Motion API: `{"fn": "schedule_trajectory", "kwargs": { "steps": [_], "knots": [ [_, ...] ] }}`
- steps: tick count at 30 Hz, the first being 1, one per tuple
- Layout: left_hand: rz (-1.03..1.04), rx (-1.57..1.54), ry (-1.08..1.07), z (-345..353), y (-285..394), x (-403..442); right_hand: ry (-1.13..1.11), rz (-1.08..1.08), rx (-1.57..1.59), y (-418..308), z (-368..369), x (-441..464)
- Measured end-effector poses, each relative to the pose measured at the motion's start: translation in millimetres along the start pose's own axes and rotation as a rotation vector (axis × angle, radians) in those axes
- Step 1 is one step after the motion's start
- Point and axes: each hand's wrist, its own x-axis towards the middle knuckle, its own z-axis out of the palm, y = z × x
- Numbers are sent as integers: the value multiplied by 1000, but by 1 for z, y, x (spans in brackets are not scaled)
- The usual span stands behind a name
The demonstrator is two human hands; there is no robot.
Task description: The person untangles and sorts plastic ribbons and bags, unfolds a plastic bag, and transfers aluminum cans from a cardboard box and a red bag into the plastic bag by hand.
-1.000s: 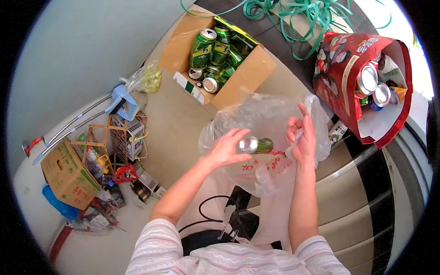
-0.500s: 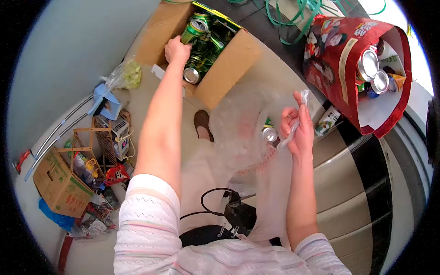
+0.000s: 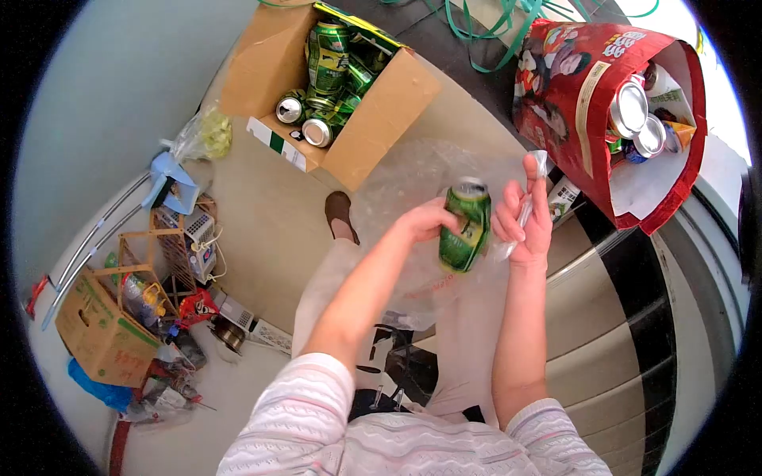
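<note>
Centrally, can (image 3: 465,232) between hands (image 3: 425,220) (image 3: 525,222), floor (image 3: 270,226) alongside box edge (image 3: 385,115)

A pale grey wall (image 3: 135,87) swept up the floor's (image 3: 274,206) left edge, dark tiles (image 3: 429,44) cut across its far edge, and bright light (image 3: 726,103) blazed far right!

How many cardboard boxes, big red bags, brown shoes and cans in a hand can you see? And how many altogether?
Cardboard boxes: 2, the can box and the left box
Big red bag: 1
Brown shoe: 1
Green can in the left hand: 1
Total: 5
</note>
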Motion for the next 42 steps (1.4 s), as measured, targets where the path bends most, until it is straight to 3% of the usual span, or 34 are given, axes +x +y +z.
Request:
{"fn": "schedule_trajectory", "kwargs": {
  "steps": [2, 4, 6, 8, 13, 16, 19, 22, 25, 28, 35, 37, 39, 41, 42],
  "knots": [
    [-147, 247, 373, -12, -17, 19, -30, 17, 3, -1, 0, -2],
    [-297, 1054, 666, -16, -12, 20, -66, 47, 52, 5, -2, -1],
    [-142, 1409, 759, -102, -74, 32, -85, 44, 29, 1, -2, -6],
    [-309, 1762, 842, -44, -24, -19, -147, 73, -26, 1, 2, 0],
    [-436, 1866, 896, -46, -2, -69, -222, 117, -36, -2, 3, -1],
    [-269, 1721, 597, -29, 36, -91, -97, 191, -205, -5, 8, -2],
    [-28, 1145, 412, 31, 58, -94, 37, 287, -326, -2, 18, -1],
    [185, 1122, 236, 73, 29, -75, 40, 253, -326, 3, 14, -3],
    [614, 1163, 373, 82, 13, -54, 253, 175, -302, 4, 10, -6],
    [703, 967, 569, 106, 34, -41, 530, 76, -283, 7, -8, -11],
    [924, 1466, 278, 141, 35, 44, 896, -134, -92, 53, -40, -27],
    [805, 1726, 117, 138, 23, 96, 903, -77, -67, 64, -39, -39],
    [513, 2084, -91, 141, 10, 139, 838, 72, -95, 76, -44, -52],
    [475, 2375, -259, 124, -28, 193, 742, 187, -163, 112, -53, -63],
    [446, 2471, -318, 124, -43, 208, 647, 199, -379, 117, -41, -67]
  ]
}}
